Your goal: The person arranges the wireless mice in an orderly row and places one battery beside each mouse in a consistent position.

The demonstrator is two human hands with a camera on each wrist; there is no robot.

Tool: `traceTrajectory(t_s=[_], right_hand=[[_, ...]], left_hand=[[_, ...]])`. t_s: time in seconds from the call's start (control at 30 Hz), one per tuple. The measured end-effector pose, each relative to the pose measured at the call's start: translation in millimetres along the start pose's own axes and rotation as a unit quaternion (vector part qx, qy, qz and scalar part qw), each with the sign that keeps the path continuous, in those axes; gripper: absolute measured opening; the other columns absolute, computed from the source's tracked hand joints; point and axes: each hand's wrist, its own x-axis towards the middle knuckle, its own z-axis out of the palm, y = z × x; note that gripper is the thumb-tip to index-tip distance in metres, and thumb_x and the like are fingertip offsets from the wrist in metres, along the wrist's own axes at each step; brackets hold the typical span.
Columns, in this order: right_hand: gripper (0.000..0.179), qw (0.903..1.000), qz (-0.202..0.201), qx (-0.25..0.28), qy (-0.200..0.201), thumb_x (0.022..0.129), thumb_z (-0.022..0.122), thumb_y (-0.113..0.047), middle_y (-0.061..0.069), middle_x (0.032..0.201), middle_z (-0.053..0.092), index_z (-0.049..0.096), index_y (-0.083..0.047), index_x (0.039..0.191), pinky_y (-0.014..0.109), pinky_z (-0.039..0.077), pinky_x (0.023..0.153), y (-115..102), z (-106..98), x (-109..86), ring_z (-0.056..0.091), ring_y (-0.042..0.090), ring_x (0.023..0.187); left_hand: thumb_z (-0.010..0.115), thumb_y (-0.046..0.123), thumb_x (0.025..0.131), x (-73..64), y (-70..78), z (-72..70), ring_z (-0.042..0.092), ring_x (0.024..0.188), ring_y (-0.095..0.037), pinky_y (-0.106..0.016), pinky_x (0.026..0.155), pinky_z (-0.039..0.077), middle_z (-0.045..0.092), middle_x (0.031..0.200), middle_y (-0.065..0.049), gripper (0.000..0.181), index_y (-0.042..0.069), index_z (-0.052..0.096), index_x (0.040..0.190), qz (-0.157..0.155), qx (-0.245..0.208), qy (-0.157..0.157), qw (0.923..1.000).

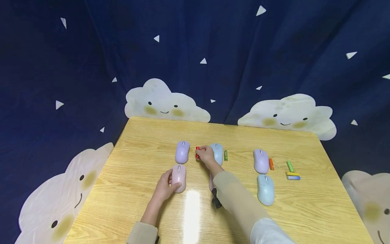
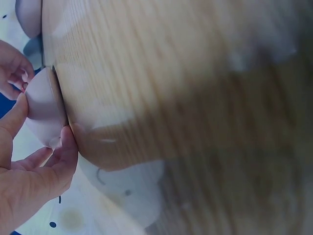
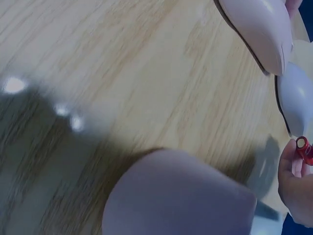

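Note:
Thumb and fingers of my left hand point(image 1: 165, 186) grip the sides of a pink computer mouse point(image 1: 179, 176), low at the table. In the left wrist view, fingertips press both sides of that mouse point(image 2: 45, 100). My right hand point(image 1: 207, 156) pinches a red battery point(image 1: 197, 154) just beyond it; one round end of the battery point(image 3: 301, 143) shows in the right wrist view. A purple mouse point(image 1: 182, 152) lies left of the battery. Beside the right hand is a blue mouse point(image 1: 217, 152), partly covered by it. My right forearm hides most of a second pink mouse point(image 1: 211, 183).
A green battery point(image 1: 225, 155) lies right of the blue mouse. Farther right are another purple mouse point(image 1: 261, 161), a light blue mouse point(image 1: 265, 190), an orange battery point(image 1: 271, 164) and several more batteries point(image 1: 292, 174). A dark curtain point(image 1: 182, 44) hangs behind the wooden table point(image 1: 146, 145).

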Motion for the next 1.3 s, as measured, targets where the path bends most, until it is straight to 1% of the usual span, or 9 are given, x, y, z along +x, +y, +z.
traceTrajectory(t_s=[0.37,0.63,0.73,0.8,0.9,1.0,1.1,1.2,1.3], right_hand=[[0.017,0.9994,0.033,-0.010,0.007,0.083,0.060,-0.005,0.007,0.076,0.052,0.055,0.007,0.095,0.033,0.055,0.066,4,17,4.2,0.056,0.014,0.060],[0.013,0.9995,0.015,-0.028,0.005,0.084,0.061,-0.008,0.011,0.075,0.056,0.057,0.003,0.088,0.018,0.049,0.048,5,19,-5.1,0.057,0.010,0.051],[0.012,0.9982,0.047,-0.033,0.015,0.082,0.062,-0.005,0.012,0.080,0.059,0.058,0.003,0.090,0.021,0.052,0.052,4,23,-1.8,0.056,0.009,0.051],[0.012,0.9975,0.053,-0.041,0.022,0.081,0.062,-0.003,0.013,0.081,0.061,0.059,0.003,0.091,0.023,0.052,0.054,9,25,5.9,0.057,0.009,0.052],[0.007,0.9963,0.044,-0.057,0.047,0.076,0.061,-0.002,0.011,0.073,0.061,0.060,0.001,0.082,0.023,0.052,0.050,46,36,48.3,0.058,0.011,0.049],[0.002,0.9949,-0.003,-0.072,0.071,0.070,0.060,-0.004,0.006,0.060,0.057,0.058,-0.005,0.071,0.020,0.048,0.042,92,45,93.0,0.057,0.011,0.044],[0.003,0.9881,-0.004,-0.128,0.086,0.070,0.061,-0.010,0.004,0.060,0.059,0.061,-0.007,0.071,0.022,0.049,0.047,113,50,111.5,0.058,0.012,0.050],[0.008,0.9777,-0.017,-0.189,0.089,0.071,0.065,-0.016,0.005,0.064,0.060,0.064,-0.007,0.072,0.024,0.044,0.049,96,46,93.9,0.054,0.016,0.055],[0.015,0.9812,0.007,-0.181,0.066,0.074,0.070,-0.017,0.008,0.068,0.063,0.063,-0.004,0.075,0.026,0.046,0.051,56,38,54.8,0.058,0.017,0.059]], left_hand=[[0.072,0.014,0.078,-0.2,0.2,-0.3,0.054,0.093,-0.026,-0.040,0.082,0.046,0.054,0.107,-0.018,0.066,-0.008,0.039,0.131,0.003,0.002,-0.001,1.0000],[0.072,0.013,0.078,0.0,0.1,-0.9,0.054,0.092,-0.026,-0.040,0.081,0.046,0.055,0.105,-0.018,0.066,-0.009,0.039,0.131,0.008,-0.002,0.000,1.0000],[0.072,0.012,0.077,0.1,-0.1,-1.0,0.054,0.090,-0.025,-0.040,0.080,0.046,0.055,0.104,-0.017,0.065,-0.009,0.040,0.130,0.011,-0.002,0.001,0.9999],[0.072,0.012,0.077,0.0,0.0,-1.1,0.053,0.090,-0.025,-0.040,0.080,0.046,0.055,0.103,-0.016,0.065,-0.008,0.040,0.130,0.010,-0.001,0.002,0.9999],[0.072,0.013,0.077,0.1,-0.3,-0.7,0.053,0.090,-0.025,-0.040,0.080,0.046,0.054,0.104,-0.016,0.065,-0.008,0.040,0.130,0.010,-0.001,0.002,0.9999],[0.072,0.013,0.077,0.0,-0.3,-0.5,0.054,0.091,-0.026,-0.040,0.081,0.046,0.054,0.104,-0.017,0.066,-0.009,0.039,0.131,0.011,-0.004,0.001,0.9999],[0.072,0.013,0.078,-0.5,0.6,-1.1,0.054,0.091,-0.026,-0.040,0.081,0.046,0.054,0.104,-0.017,0.066,-0.009,0.039,0.130,0.010,-0.006,0.000,0.9999],[0.072,0.013,0.078,-0.7,1.3,-1.8,0.053,0.090,-0.026,-0.041,0.080,0.046,0.054,0.103,-0.016,0.066,-0.009,0.040,0.130,0.005,-0.010,0.001,0.9999],[0.072,0.013,0.078,-0.6,1.0,-1.8,0.053,0.090,-0.025,-0.041,0.080,0.046,0.054,0.103,-0.016,0.065,-0.009,0.040,0.130,0.005,-0.012,0.001,0.9999]])
